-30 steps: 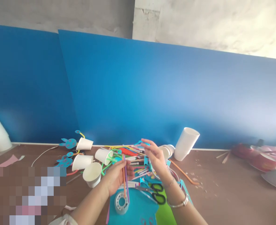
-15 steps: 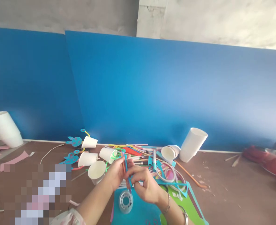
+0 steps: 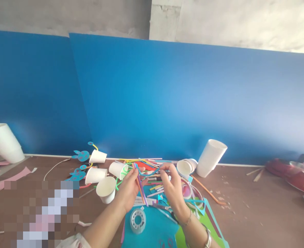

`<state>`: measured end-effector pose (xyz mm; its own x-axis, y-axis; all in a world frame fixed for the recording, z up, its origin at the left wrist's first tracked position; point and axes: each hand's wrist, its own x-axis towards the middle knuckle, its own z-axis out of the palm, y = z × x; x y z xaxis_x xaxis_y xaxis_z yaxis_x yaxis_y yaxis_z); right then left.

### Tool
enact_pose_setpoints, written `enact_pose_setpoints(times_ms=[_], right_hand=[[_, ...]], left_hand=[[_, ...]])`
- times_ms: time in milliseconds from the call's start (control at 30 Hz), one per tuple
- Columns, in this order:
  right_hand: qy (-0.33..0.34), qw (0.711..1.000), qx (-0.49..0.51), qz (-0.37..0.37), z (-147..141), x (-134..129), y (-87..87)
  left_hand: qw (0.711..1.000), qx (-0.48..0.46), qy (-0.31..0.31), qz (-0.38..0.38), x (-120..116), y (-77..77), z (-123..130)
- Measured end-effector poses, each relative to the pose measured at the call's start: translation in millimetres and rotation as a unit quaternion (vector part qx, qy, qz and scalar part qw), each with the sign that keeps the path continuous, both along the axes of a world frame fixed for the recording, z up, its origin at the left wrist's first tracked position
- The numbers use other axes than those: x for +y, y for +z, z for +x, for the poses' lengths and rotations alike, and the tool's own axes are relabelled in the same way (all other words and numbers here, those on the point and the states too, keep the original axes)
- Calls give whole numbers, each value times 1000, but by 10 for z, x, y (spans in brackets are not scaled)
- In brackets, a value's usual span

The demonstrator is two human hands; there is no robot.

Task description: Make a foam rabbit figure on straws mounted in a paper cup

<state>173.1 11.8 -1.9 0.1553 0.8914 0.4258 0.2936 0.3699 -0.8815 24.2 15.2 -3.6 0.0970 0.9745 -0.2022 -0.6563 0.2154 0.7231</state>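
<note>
My left hand (image 3: 129, 188) is closed around an orange straw (image 3: 140, 188) and a purple straw (image 3: 143, 193), which slant down together past the fingers. A thin blue strand (image 3: 149, 174) sags from the top of these straws across to my right hand (image 3: 172, 186), whose thumb and fingertips pinch its far end. I cannot tell if the strand is a straw or a strip. Below the hands a clear tape roll (image 3: 138, 220) rests on a blue sheet (image 3: 152, 230). Scissors (image 3: 164, 207) lie partly under my right wrist.
White paper cups (image 3: 106, 189) lie and stand on the left, some with blue rabbit-shaped cutouts (image 3: 81, 156). Straws and pens (image 3: 152, 162) are heaped behind my hands. A tall cup stack (image 3: 212, 158) leans by the blue partition (image 3: 147, 96). Green paper (image 3: 193, 224) lies right.
My right hand has moved up and to the right, away from my left hand, drawing the blue strand out between them. The orange and purple straws stay in my left hand.
</note>
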Motion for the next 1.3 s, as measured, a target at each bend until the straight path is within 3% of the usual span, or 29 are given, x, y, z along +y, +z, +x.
enact_pose_setpoints(times_ms=[100, 233, 367, 533, 667, 767, 867, 1033, 1300], right_hand=[[-96, 977, -136, 134, -64, -106, 48], [-54, 951, -270, 139, -195, -188, 28], [5, 969, -229, 94, -167, -122, 10], [55, 967, -228, 104, 25, -32, 82], [76, 966, -226, 97, 52, -44, 124], [68, 970, -223, 72, 26, -71, 131], [47, 969, -228, 82, 30, -81, 135], [81, 944, -292, 129, 91, -65, 160], [88, 947, -266, 156, 73, -57, 151]], left_hand=[[1000, -4, 14, -3, -56, 30, 29], [999, -16, -26, 34, -161, 78, 90], [997, 1, -48, 61, -180, 91, 103], [990, 125, 40, 60, -84, 69, -2], [979, 191, -17, 75, -77, 84, -35], [967, 247, -15, 61, -89, 98, -27], [945, 311, 0, 102, -77, 114, -54], [887, 414, 3, 204, -51, 170, -124], [951, 283, -21, 121, -99, 215, -34]])
